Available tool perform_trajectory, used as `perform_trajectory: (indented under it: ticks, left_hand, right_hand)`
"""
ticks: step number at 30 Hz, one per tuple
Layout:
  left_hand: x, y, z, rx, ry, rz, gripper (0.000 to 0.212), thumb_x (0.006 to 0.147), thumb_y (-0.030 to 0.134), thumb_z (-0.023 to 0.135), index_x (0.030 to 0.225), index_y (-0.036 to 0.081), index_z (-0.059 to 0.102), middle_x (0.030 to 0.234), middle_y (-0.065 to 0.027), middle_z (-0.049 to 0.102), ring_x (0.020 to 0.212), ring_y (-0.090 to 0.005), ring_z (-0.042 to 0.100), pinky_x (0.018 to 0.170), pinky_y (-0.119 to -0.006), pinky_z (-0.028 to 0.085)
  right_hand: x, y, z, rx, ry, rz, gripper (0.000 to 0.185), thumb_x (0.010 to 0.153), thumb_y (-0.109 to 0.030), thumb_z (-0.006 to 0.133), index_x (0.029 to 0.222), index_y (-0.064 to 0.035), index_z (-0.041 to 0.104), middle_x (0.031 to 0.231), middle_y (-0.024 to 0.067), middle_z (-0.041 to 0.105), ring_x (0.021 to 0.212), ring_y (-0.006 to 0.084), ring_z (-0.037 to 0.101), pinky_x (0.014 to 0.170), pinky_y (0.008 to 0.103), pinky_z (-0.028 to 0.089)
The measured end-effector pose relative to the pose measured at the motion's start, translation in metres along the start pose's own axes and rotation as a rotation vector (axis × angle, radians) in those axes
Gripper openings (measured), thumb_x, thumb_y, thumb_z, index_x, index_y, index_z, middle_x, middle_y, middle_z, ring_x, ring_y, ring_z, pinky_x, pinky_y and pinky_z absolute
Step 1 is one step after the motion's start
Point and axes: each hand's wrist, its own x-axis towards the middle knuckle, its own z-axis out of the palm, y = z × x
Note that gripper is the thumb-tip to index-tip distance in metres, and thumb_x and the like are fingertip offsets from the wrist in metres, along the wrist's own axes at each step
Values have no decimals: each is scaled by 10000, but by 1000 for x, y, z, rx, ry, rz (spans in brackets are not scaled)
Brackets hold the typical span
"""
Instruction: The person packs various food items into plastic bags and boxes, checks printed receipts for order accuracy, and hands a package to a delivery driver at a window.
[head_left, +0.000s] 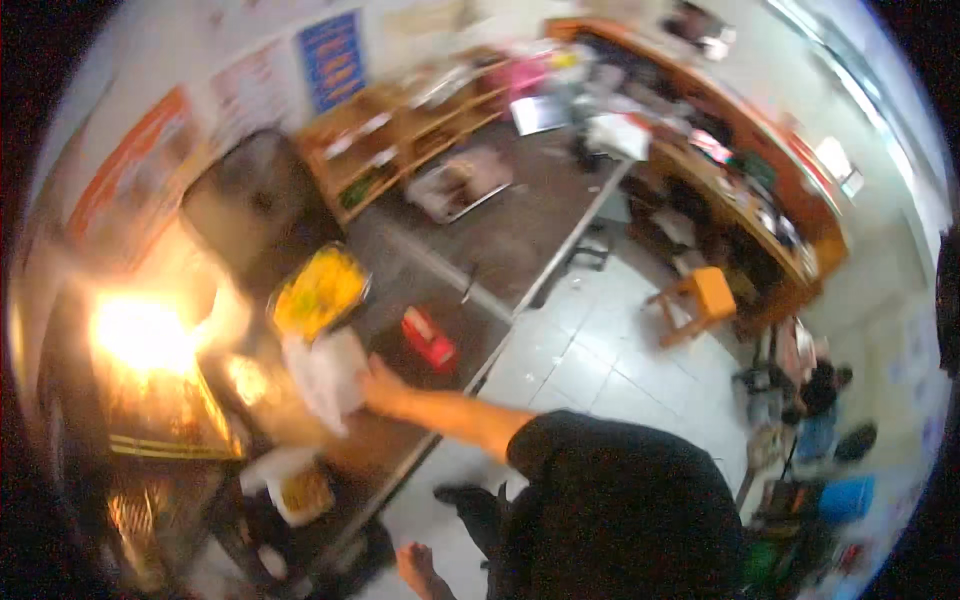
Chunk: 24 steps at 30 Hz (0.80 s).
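Observation:
My right hand (381, 386) reaches over a dark counter (480, 240) and is at the right edge of a white sheet or bag (326, 375), touching or overlapping it. Blur hides whether the fingers grip it. Just above the sheet stands a tray (319, 292) heaped with yellow pieces, some greenish. A red object (427, 339) with a pale top lies on the counter beyond my right hand. My left hand (416, 566) hangs low beside the counter, fingers curled, with nothing visible in it. A white container (300, 491) with brownish contents sits at the lower left.
A glaring light (142, 330) shines over a metal surface at the left. Behind the counter are a wooden shelf (405, 139) and a shallow metal tray (461, 187). An orange-topped stool (712, 292) stands on the tiled floor (585, 367), near a long wooden desk (750, 202).

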Motion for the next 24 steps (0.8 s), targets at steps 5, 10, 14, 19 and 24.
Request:
perform_trajectory:
  ticks: [5,10,14,19,24]
  left_hand:
    - [75,38,13,245,-208,-154,338,864,376,602,980,64,540,898,-59,566,790,-180,547,700,-350,476]
    - [88,104,114,156,-88,-296,654,872,535,527,1278,31,435,1126,-102,536,1042,-246,523,909,-433,419]
    - [96,89,141,-21,-244,-181,702,881,526,505,1357,39,333,1244,-155,502,1110,-277,523,881,-423,453]
    - [53,89,189,176,-341,159,603,885,409,539,1286,-14,384,1219,-177,502,1077,-278,534,836,-412,475]
    - [28,64,270,506,-366,245,608,841,280,638,1304,-14,375,1264,-175,471,1140,-302,475,917,-436,418]
  right_hand:
    - [-19,-53,-70,106,-130,16,207,782,-165,514,877,-43,651,906,129,564,1047,282,525,1064,595,178]
    - [-71,-96,-136,219,-174,21,151,743,-182,584,845,-88,645,1012,112,560,1065,254,524,1066,617,120]
    - [-127,-105,-163,373,33,8,184,763,-170,606,925,-84,617,1068,127,553,1139,257,486,1077,623,76]
    - [-180,-59,-221,531,333,72,375,809,-122,620,1165,-75,513,1144,146,528,1185,298,452,1063,553,192]
    - [-249,73,-312,453,890,756,355,875,-263,585,1144,-31,577,1161,191,530,1118,344,488,953,416,401]
